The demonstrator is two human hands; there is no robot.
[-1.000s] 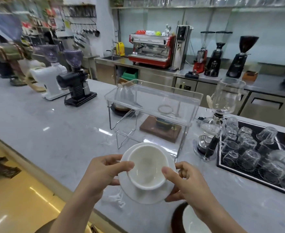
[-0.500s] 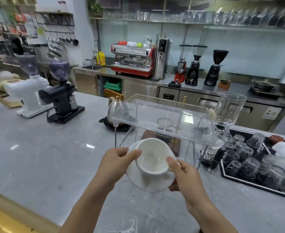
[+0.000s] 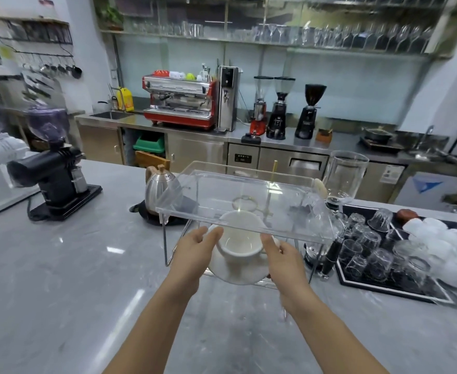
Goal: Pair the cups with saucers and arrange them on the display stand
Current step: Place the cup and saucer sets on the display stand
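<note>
From the head view, the left hand (image 3: 195, 249) and right hand (image 3: 284, 256) hold a white saucer (image 3: 235, 271) between them, each grip closed on its rim from opposite sides. A white cup (image 3: 239, 240) sits upright on the saucer, between the two grips. Just above the grips is the clear top shelf of the display stand (image 3: 249, 209); cup and saucer seem to be at its lower level, though the clear plastic makes this hard to judge. Right of the grips, a black tray (image 3: 389, 288) of upturned glasses sits on the grey tabletop (image 3: 60, 265).
</note>
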